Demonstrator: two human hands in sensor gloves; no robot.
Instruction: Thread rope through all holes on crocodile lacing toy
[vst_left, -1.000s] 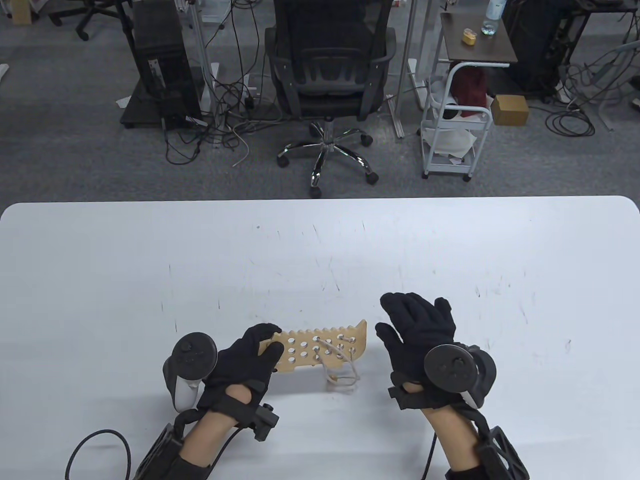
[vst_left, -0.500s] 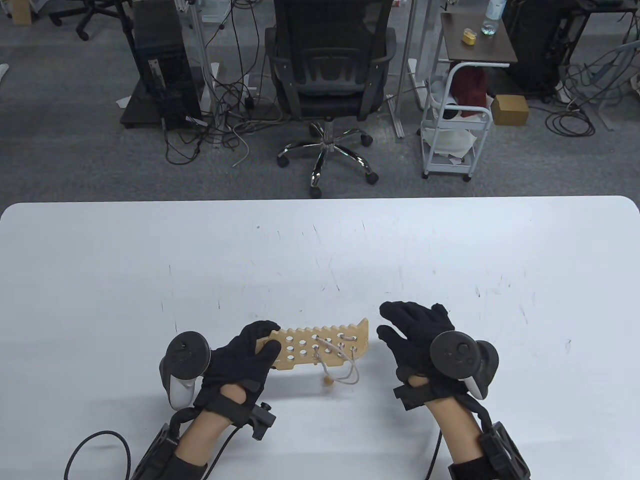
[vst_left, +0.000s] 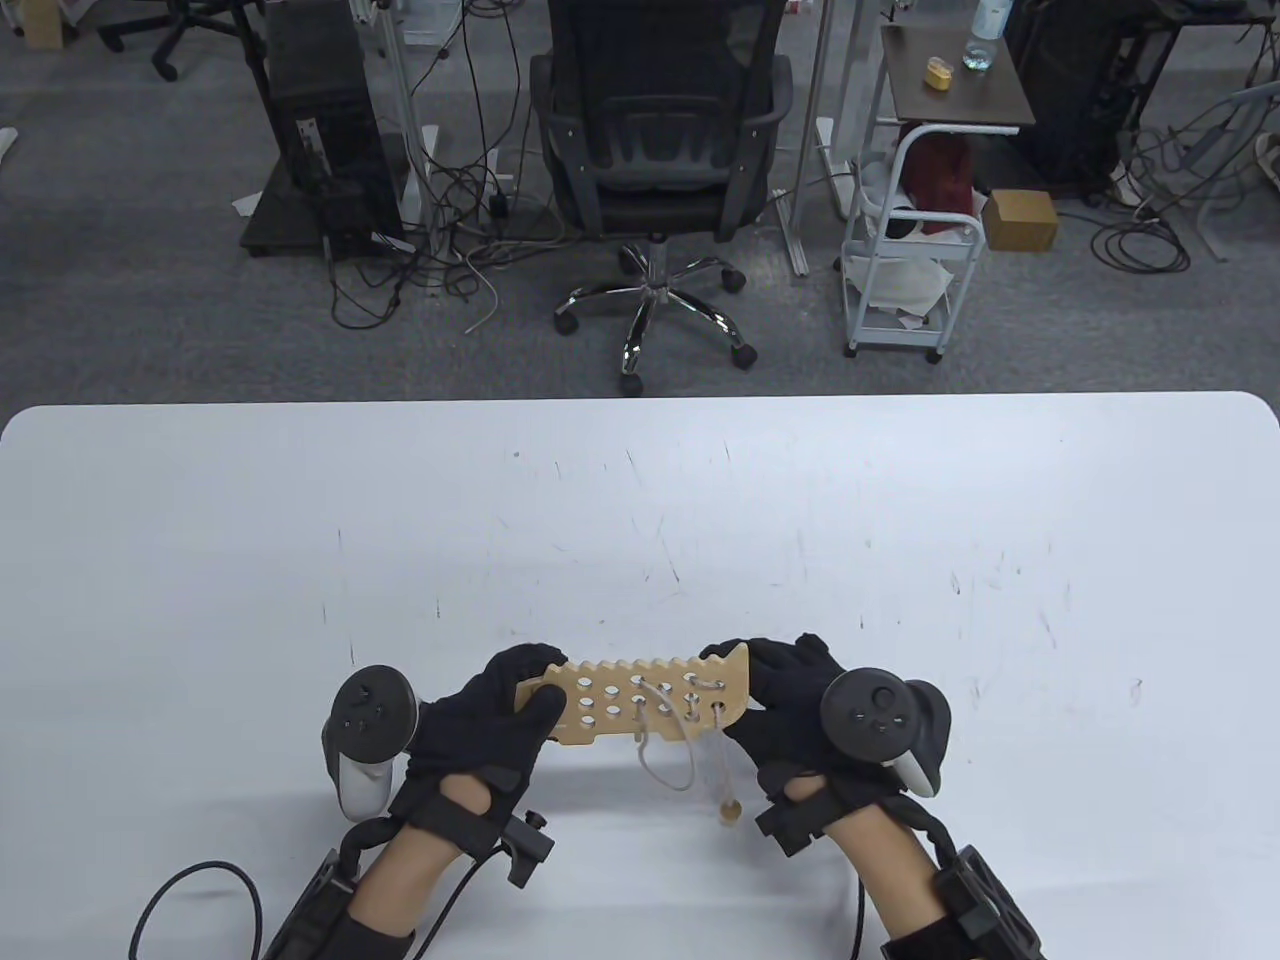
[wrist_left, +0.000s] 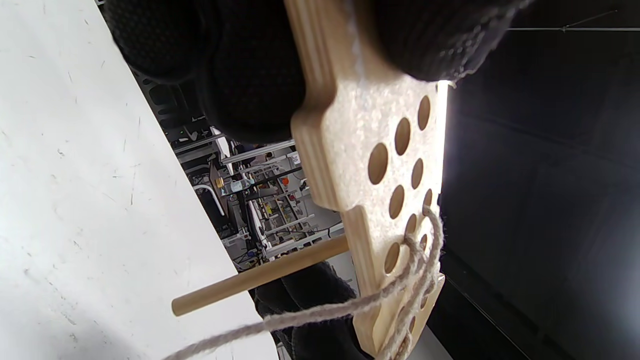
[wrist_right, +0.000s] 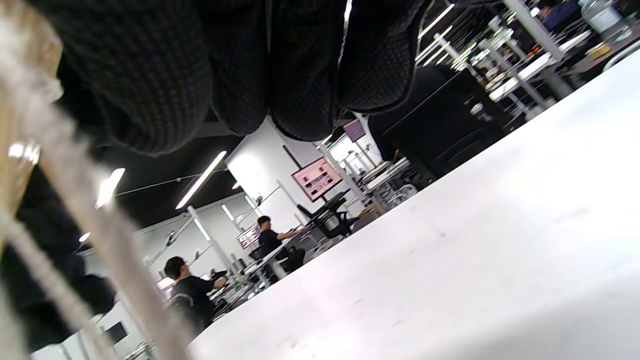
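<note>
The wooden crocodile lacing toy (vst_left: 640, 697) is held flat above the white table (vst_left: 640, 500), between both hands. My left hand (vst_left: 505, 700) grips its left end, thumb on top; the left wrist view shows the board (wrist_left: 380, 165) pinched between my fingers (wrist_left: 250, 75). My right hand (vst_left: 775, 700) holds its right end. A beige rope (vst_left: 668, 745) runs through several holes near the right end and hangs in a loop. Its wooden needle (vst_left: 729, 808) dangles below the board, also in the left wrist view (wrist_left: 260, 275). Blurred rope (wrist_right: 85, 210) crosses the right wrist view.
An office chair (vst_left: 655, 170) and a white cart (vst_left: 905, 250) stand on the floor beyond the table's far edge. Cables from my wrists trail off the near edge (vst_left: 190, 890).
My right hand moved left from beside the toy and took hold of its right end. The toy rose off the table and the needle now hangs free below it.
</note>
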